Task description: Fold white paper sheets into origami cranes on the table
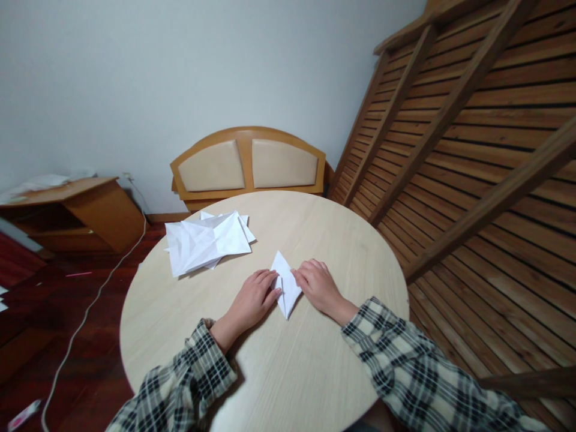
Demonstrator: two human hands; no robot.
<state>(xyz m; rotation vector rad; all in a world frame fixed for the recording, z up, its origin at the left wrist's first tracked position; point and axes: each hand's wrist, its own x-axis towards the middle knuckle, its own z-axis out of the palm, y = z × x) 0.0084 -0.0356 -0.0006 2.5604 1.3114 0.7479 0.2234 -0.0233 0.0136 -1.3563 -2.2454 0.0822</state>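
Note:
A white sheet of paper folded into a narrow diamond [289,288] lies on the round table [288,372], one point toward me and one away. My left hand [254,297] is at its left side, thumb and fingers closed on a folded flap there. From the right, my right hand [318,287] has its fingers curled together, the thumb and index fingertip on the paper's right edge. The undersides of both hands are hidden.
Creased white papers [204,240] lie in a loose pile at the table's back left. A wooden headboard [247,159] stands behind the table. Slatted wood [472,180] leans close on the right. A white cable [90,312] crosses the floor by a desk [103,210].

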